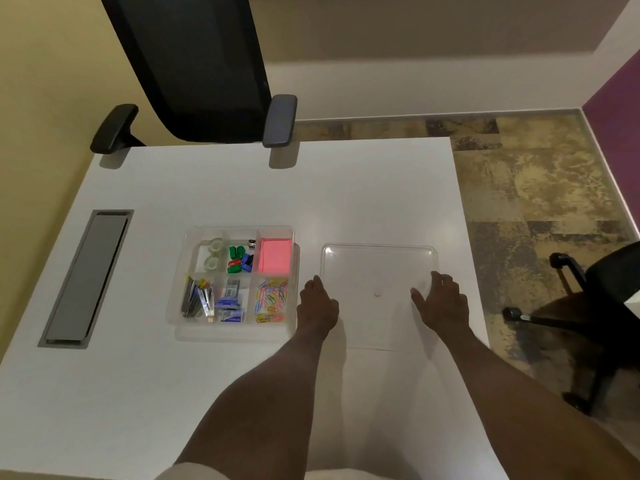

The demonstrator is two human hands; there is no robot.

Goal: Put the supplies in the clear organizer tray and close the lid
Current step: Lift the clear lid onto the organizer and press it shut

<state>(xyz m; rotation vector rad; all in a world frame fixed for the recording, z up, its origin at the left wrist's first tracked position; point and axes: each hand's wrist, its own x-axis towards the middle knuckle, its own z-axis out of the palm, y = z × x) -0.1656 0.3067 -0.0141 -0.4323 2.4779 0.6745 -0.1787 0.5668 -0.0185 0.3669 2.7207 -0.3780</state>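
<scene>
Head view: the clear lid (377, 271) lies flat on the white desk (138, 393), with a hand at each side of its near half. The left hand (318, 304) rests at the lid's left edge, fingers loosely spread and pointing away from the person, the thumb reaching in over the lid; whether the fingertips actually grip the rim I cannot tell. The right hand (441, 299) sits at the lid's right edge, fingers curled down at the rim and thumb splayed inward over the clear plastic; again, a firm hold cannot be confirmed. Between the 2 thumbs, a small pink mark (377, 293) shows on or through the lid.

Just left of the left fingers, close but apart, stands the tray (239, 230), uncovered, with 6 compartments in 2 rows of 3. Nearest the left fingers, in the near row, are coloured paper clips (272, 299); beyond them, in the far row, a pink pad (275, 255). The middle compartments hold blue staple boxes (229, 304) near and small green, blue and red items (239, 258) far. Farthest from the fingers are metal tools (198, 299) near and 2 tape rolls (214, 252) far.

Well left of the tray, a grey cable hatch (86, 275) is set into the desk. Beyond the fingers, at the desk's far edge, stands a black chair (194, 64).
</scene>
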